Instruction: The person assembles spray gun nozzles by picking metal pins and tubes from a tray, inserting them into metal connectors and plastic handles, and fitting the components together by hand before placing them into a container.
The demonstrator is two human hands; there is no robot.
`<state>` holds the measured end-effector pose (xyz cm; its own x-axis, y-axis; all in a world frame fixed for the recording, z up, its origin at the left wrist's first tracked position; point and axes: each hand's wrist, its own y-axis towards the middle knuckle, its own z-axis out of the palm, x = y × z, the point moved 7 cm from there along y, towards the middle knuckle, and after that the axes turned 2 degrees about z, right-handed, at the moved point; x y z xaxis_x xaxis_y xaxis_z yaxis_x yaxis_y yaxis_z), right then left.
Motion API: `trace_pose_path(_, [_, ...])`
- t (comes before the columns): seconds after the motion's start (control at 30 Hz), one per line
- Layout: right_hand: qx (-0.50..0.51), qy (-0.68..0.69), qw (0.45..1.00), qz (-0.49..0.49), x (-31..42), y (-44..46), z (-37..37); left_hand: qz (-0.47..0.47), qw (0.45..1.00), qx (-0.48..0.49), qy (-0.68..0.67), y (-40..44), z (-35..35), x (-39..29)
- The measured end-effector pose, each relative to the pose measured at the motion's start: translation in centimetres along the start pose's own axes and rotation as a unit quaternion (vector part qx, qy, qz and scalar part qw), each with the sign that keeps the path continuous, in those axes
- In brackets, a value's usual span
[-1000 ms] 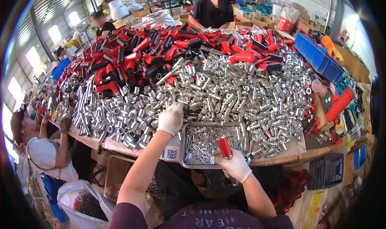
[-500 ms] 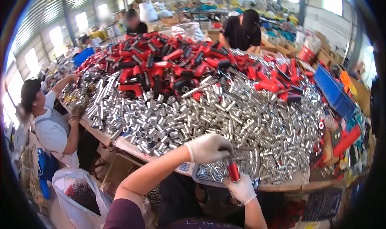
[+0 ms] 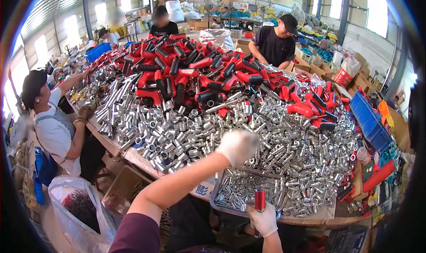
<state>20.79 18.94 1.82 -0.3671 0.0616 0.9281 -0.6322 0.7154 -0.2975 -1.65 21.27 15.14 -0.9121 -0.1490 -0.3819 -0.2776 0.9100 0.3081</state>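
Note:
My right hand (image 3: 264, 219), in a white glove, is closed around an upright red metallic cylinder (image 3: 260, 200) with a silver rim. Part of something dark shows below that hand; its kind is unclear. My gloved left hand (image 3: 239, 148) hangs over the heap of silver sockets (image 3: 195, 135), and its fingers are smeared by motion. Between me and the heap stands a grey tray (image 3: 216, 195) filled with small silver metal parts (image 3: 246, 186). The right hand is at the tray's front right edge.
Red-and-black tool handles (image 3: 177, 71) are piled behind the sockets. A blue bin (image 3: 370, 122) leans at the right. One person (image 3: 55, 124) works at the left, others (image 3: 275, 42) across the table. A white sack (image 3: 84, 208) stands at lower left.
My left hand has moved up and away from the red cylinder to over the sockets. My right hand still holds the cylinder, slightly lower in view. The camera view has shifted.

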Motion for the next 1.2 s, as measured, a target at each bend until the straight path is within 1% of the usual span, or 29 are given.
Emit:
trace_pose_path(0.03, [-0.001,-0.005,1.0,-0.016,-0.3,0.1,0.0,-0.033,0.998,-0.051,0.029,2.2,-0.6,3.1])
trace_pose_path(0.1, [-0.002,-0.012,0.999,-0.032,0.0,0.1,0.0,-0.116,0.986,-0.051,0.109,5.6,-0.4,9.8])
trace_pose_path(0.17, [0.006,0.001,1.0,0.02,0.5,-0.2,0.1,-0.113,0.976,0.019,0.187,6.3,-0.1,13.3])
trace_pose_path(0.2, [0.006,-0.003,1.0,0.018,0.7,-0.5,-0.1,-0.13,0.981,0.067,0.124,6.5,0.5,14.1])
trace_pose_path(0.23, [0.002,0.007,0.999,0.033,0.4,-0.6,-0.2,-0.105,0.989,0.038,0.1,6.5,0.6,14.3])
trace_pose_path(0.27, [0.002,0.018,0.999,0.045,0.4,-0.5,0.0,-0.122,0.983,0.073,0.114,6.9,1.3,14.8])
trace_pose_path(0.3, [0.01,0.017,0.999,0.035,0.9,-0.5,0.5,-0.141,0.976,0.108,0.129,7.5,2.1,15.2])
trace_pose_path(0.37, [-0.012,0.046,0.998,0.044,1.5,-0.9,0.7,-0.118,0.973,0.12,0.155,8.0,1.7,14.8])
trace_pose_path(0.43, [-0.009,0.016,0.999,0.047,1.8,-0.9,0.4,-0.118,0.963,0.155,0.188,8.2,1.2,14.1])
trace_pose_path(0.5, [0.014,-0.03,0.999,0.03,1.6,-1.0,0.2,-0.098,0.953,0.16,0.237,9.0,1.9,14.3])
trace_pose_path(0.53, [0.015,-0.033,0.999,0.028,1.7,-0.9,0.4,-0.1,0.954,0.157,0.236,8.9,1.2,13.8])
trace_pose_path(0.6, [-0.016,0.03,0.999,0.011,1.5,-0.7,0.6,-0.079,0.924,0.21,0.311,8.8,0.7,12.6])
trace_pose_path(0.63, [-0.019,0.031,0.999,0.016,0.7,-0.3,0.4,-0.065,0.921,0.22,0.314,8.8,0.5,12.6])
trace_pose_path(0.7, [-0.03,-0.051,0.998,-0.007,-0.4,0.3,-0.2,-0.086,0.93,0.229,0.273,8.3,0.1,12.8])
trace_pose_path(0.73, [-0.02,-0.05,0.998,0.018,-0.4,0.1,-0.2,-0.093,0.935,0.227,0.255,7.7,-0.3,12.5])
trace_pose_path(0.77, [-0.025,-0.045,0.998,0.024,-0.9,0.1,-0.4,-0.065,0.949,0.191,0.243,7.4,-0.1,13.0])
trace_pose_path(0.83, [-0.024,-0.089,0.995,-0.036,-0.5,0.5,-0.3,-0.06,0.968,0.16,0.186,6.2,-0.2,13.9])
trace_pose_path(0.87, [-0.011,-0.057,0.998,-0.005,-0.2,0.1,-0.2,-0.081,0.976,0.129,0.156,5.5,-1.0,13.7])
trace_pose_path(0.9, [-0.012,-0.051,0.999,-0.006,-0.2,0.1,-0.2,-0.078,0.975,0.131,0.16,5.3,-0.9,14.0])
trace_pose_path(0.97, [-0.017,-0.038,0.999,-0.018,0.1,-0.1,-0.1,-0.041,0.979,0.037,0.196,4.9,-2.6,13.4])
trace_pose_path(1.03, [-0.012,-0.023,1.0,-0.012,-0.3,-0.1,0.0,-0.01,0.98,-0.025,0.2,4.1,-3.6,12.9])
trace_pose_path(1.07, [-0.013,-0.011,1.0,-0.001,-0.4,0.0,0.0,-0.026,0.982,-0.051,0.182,3.4,-4.8,11.9])
trace_pose_path(1.1, [-0.004,-0.012,1.0,-0.013,-0.2,-0.2,0.2,-0.041,0.983,-0.078,0.164,2.8,-5.7,10.7])
trace_pose_path(1.17, [-0.021,-0.013,1.0,-0.019,0.6,-0.6,0.0,-0.072,0.982,-0.117,0.13,1.4,-7.3,7.9])
trace_pose_path(1.2, [-0.02,-0.021,0.999,-0.04,1.6,-1.0,0.2,-0.025,0.985,-0.136,0.099,0.5,-8.0,5.8])
